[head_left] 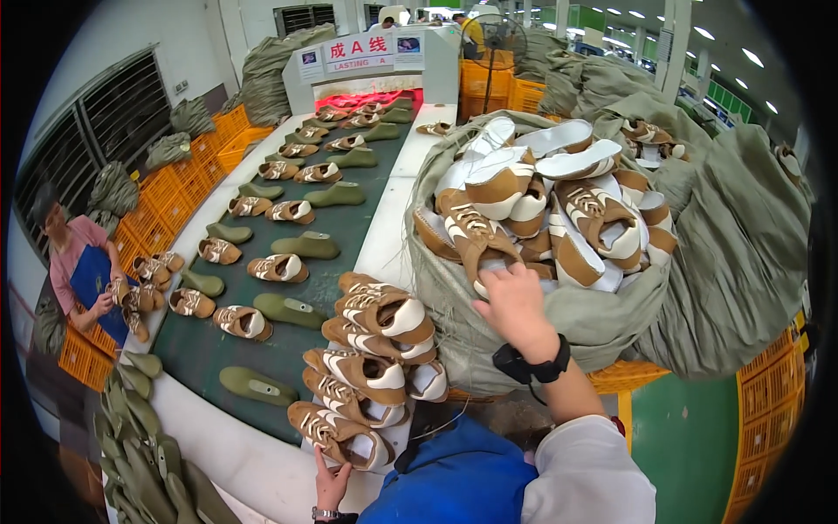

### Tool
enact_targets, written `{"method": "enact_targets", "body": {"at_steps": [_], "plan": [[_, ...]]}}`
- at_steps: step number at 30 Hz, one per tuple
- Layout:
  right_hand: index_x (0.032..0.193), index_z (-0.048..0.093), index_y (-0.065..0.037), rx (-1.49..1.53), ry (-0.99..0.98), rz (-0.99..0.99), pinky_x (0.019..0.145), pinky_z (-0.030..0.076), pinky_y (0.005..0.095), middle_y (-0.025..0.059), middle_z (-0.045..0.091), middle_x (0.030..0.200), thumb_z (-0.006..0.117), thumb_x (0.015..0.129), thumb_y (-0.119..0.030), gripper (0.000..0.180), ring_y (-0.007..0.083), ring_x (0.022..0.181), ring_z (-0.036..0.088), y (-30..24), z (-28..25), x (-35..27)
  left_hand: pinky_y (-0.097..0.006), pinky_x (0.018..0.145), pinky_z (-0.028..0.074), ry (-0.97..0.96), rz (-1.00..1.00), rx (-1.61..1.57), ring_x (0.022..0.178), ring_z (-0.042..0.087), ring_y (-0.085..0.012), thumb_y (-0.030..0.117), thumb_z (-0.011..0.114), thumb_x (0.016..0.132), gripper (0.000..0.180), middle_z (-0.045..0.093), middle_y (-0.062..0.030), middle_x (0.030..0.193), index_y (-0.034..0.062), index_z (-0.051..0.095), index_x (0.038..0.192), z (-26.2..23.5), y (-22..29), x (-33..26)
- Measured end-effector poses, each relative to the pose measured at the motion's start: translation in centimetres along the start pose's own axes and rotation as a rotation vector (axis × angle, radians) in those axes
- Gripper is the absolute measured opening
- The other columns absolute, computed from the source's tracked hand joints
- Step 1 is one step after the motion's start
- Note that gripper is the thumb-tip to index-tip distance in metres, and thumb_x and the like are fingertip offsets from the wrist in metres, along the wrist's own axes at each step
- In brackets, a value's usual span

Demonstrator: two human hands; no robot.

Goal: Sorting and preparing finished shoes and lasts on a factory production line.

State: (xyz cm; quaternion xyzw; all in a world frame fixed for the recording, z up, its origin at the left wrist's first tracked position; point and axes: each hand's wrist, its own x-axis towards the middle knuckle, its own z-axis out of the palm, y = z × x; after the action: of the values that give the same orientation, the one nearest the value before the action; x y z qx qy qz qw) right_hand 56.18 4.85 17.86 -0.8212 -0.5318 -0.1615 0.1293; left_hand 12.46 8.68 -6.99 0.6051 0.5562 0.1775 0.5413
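My right hand [517, 304] reaches into a large grey-green sack [463, 336] piled with brown-and-white sneakers. Its fingers close over the heel opening of a laced brown sneaker [476, 234] at the near side of the heap. Low in the middle, my left hand [330, 480] is against the near side of a brown sneaker [342, 437], thumb and forefinger apart on it; the other fingers are partly hidden. That sneaker lies at the near end of a row of stacked sneakers [362, 375] along the right edge of the conveyor.
The dark green conveyor belt [196, 354] carries sneakers and green shoe lasts [288, 310]. More lasts [144, 437] are heaped at the near left. Across the belt, a person [87, 253] in a blue apron holds sneakers. Full sacks [716, 244] and orange crates [768, 393] stand at right.
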Motion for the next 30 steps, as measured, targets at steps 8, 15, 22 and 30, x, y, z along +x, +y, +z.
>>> {"method": "enact_targets", "body": {"at_steps": [8,15,22,30], "plan": [[0.081,0.061,-0.005,0.524,0.254,0.067,0.078,0.045,0.0316,0.0049,0.06,0.075,0.069,0.071,-0.018,0.018,0.0165,0.075,0.057,3.3,-2.0,-1.7,-0.029,0.06,0.048,0.248,0.147,0.318,0.065,0.063,-0.0192,0.01,0.062,0.078,0.046,0.066,-0.0144,0.078,-0.0026,0.049,0.119,-1.9,3.7,0.0],[0.098,0.054,-0.002,2.049,0.356,0.503,0.07,0.048,0.0267,0.0071,0.061,0.093,0.044,0.087,-0.03,0.031,0.0163,0.082,0.059,1.9,-3.7,-2.8,-0.028,0.062,0.048,0.427,0.352,0.17,0.067,0.061,-0.016,0.005,0.058,0.081,0.031,0.064,-0.0124,0.075,-0.0045,0.054,0.11,-2.5,10.8,-0.9],[0.082,0.06,-0.004,1.453,-0.114,-0.341,0.06,0.046,0.0273,0.0036,0.061,0.078,0.067,0.074,-0.017,0.017,0.0121,0.066,0.056,-11.0,2.5,-3.8,-0.035,0.091,0.043,-0.11,0.346,-0.625,0.108,0.052,-0.021,0.046,0.057,0.084,0.078,0.052,-0.0137,0.12,0.0074,0.021,0.14,-2.4,17.0,-2.8],[0.102,0.051,-0.008,1.053,-0.449,-1.473,0.078,0.041,0.0398,0.0093,0.051,0.095,0.065,0.072,-0.024,0.037,0.0273,0.093,0.051,-23.3,9.5,-10.2,-0.032,0.08,0.049,0.375,0.078,-0.899,0.093,0.058,-0.0209,0.009,0.051,0.085,0.026,0.057,-0.0117,0.102,0.0016,0.046,0.109,-3.2,6.1,-4.6]]}}
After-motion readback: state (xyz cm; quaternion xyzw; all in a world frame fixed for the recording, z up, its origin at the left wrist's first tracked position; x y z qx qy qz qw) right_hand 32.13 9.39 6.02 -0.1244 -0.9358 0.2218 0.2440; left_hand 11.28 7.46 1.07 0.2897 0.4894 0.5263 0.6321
